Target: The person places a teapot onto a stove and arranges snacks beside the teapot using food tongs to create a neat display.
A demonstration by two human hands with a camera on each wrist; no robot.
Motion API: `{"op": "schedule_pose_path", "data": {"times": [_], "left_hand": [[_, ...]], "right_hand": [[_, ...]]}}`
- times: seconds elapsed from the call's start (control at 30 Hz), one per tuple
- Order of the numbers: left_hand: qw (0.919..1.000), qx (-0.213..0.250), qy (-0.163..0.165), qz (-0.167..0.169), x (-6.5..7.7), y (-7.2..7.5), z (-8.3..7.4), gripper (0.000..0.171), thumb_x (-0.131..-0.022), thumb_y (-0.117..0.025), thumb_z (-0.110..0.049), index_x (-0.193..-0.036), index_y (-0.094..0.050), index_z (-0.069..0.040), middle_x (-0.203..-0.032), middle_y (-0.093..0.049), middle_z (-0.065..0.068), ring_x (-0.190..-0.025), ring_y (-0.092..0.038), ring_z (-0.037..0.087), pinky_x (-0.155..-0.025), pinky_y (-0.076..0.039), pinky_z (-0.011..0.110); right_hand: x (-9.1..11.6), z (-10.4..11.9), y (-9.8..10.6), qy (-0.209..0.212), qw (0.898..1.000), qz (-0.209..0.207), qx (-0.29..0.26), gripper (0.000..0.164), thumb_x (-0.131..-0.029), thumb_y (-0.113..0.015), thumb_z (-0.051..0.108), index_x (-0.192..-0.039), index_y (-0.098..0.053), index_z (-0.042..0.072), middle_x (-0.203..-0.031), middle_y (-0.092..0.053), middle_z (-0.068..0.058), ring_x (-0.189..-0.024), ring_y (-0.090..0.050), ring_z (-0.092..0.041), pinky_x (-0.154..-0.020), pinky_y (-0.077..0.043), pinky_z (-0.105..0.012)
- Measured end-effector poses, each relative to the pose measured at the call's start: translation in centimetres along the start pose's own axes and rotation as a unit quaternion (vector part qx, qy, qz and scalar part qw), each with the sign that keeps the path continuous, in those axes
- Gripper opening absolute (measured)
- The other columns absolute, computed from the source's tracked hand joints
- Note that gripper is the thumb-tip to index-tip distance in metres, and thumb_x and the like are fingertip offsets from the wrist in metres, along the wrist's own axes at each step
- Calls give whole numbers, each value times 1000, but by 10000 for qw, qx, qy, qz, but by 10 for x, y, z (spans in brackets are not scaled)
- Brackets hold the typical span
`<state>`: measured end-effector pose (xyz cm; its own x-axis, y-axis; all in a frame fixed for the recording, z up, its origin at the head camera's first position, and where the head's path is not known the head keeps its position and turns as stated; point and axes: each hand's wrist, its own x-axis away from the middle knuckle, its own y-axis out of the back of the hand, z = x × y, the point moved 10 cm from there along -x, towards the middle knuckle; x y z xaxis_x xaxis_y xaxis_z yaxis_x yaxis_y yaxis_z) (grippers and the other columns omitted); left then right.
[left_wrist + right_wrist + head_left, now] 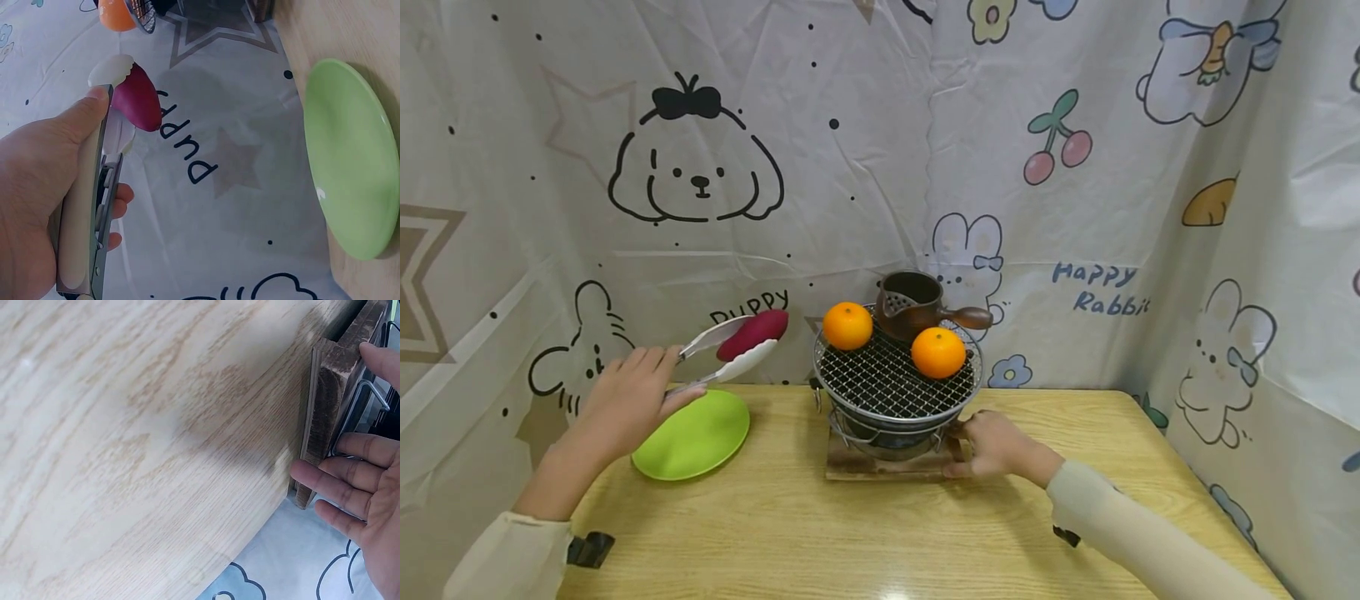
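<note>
In the head view my left hand point(632, 404) holds tongs point(748, 360) with white tips. A dark red-purple sweet potato point(769, 327) is pinched between the tips, raised above the far side of a green plate point(696, 437). The left wrist view shows the sweet potato point(139, 100) and the tongs' pale handle point(78, 219) in my grasp. My right hand point(1000, 448) touches the right end of a wooden base point(880, 468) under a round tabletop grill point(872, 383). Close up in the right wrist view, its thumb and fairly straight fingers rest against the wood point(331, 394).
On the grill's mesh sit two oranges, one at the left point(847, 326) and one at the right point(938, 353). A brown side-handled pot point(898, 319) stands behind them. The wooden table point(790, 533) meets a printed cloth point(850, 167) at the back and sides.
</note>
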<state>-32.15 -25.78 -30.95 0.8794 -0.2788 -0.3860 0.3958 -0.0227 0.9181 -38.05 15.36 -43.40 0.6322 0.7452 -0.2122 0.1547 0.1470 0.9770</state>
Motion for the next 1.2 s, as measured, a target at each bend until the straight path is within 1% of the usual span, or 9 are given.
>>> {"op": "schedule_pose_path", "data": {"times": [0.2,0.33,0.53,0.73,0.9,1.0,1.13,1.2], "left_hand": [[9999,36,-70,-138,-2,8,-5,72,-99,-61,-47,-141,-48,10,-130,-59,30,-120,-54,45,-95,-47,63],[9996,58,-145,-244,-4,15,-10,71,-99,-62,-46,-141,-47,9,-131,-58,30,-122,-53,45,-97,-46,63],[9983,64,-270,-513,-7,26,-16,70,-97,-66,-43,-140,-47,9,-127,-60,29,-118,-55,44,-94,-48,62],[9948,123,-513,-874,-10,34,-24,69,-94,-71,-38,-139,-47,9,-121,-61,28,-111,-56,43,-91,-50,60],[9933,139,-600,-976,-15,37,-30,70,-94,-71,-37,-141,-46,10,-119,-61,27,-110,-56,42,-93,-51,56],[9927,175,-634,-1011,-17,38,-34,73,-93,-72,-36,-143,-45,10,-120,-61,27,-111,-55,42,-95,-51,56],[9920,234,-683,-1035,-19,39,-39,74,-93,-72,-35,-144,-44,10,-124,-60,28,-113,-54,42,-98,-50,56],[9913,240,-737,-1065,-20,40,-41,73,-94,-71,-35,-145,-43,10,-125,-59,28,-113,-54,42,-98,-50,56]], "right_hand": [[0,2,2,71,9999,-118,69,50,-79,-74,59,-95,-78,12,-49,-34,19,-48,-27,-1,-53,-40,-24],[1,3,3,91,9997,-188,88,49,-78,-75,58,-94,-78,12,-49,-32,19,-48,-26,-1,-53,-39,-23],[1,3,3,108,9996,-236,114,48,-79,-74,58,-92,-77,12,-49,-34,20,-48,-26,0,-52,-38,-22],[1,2,3,26,9999,-133,-19,45,-79,-74,57,-88,-75,14,-49,-36,19,-48,-27,0,-50,-34,-20],[2,3,2,27,9999,-139,-75,42,-79,-74,56,-86,-73,15,-49,-38,20,-47,-28,1,-49,-34,-19],[2,3,3,-12,9998,-156,-121,40,-79,-74,56,-82,-72,16,-49,-33,21,-47,-26,2,-48,-31,-19],[3,3,4,-54,9996,-201,-179,38,-79,-75,56,-74,-68,19,-50,-24,21,-47,-21,3,-47,-22,-17],[4,3,5,-50,9996,-204,-184,38,-80,-74,56,-75,-68,19,-50,-23,21,-47,-20,3,-47,-20,-17]]}}
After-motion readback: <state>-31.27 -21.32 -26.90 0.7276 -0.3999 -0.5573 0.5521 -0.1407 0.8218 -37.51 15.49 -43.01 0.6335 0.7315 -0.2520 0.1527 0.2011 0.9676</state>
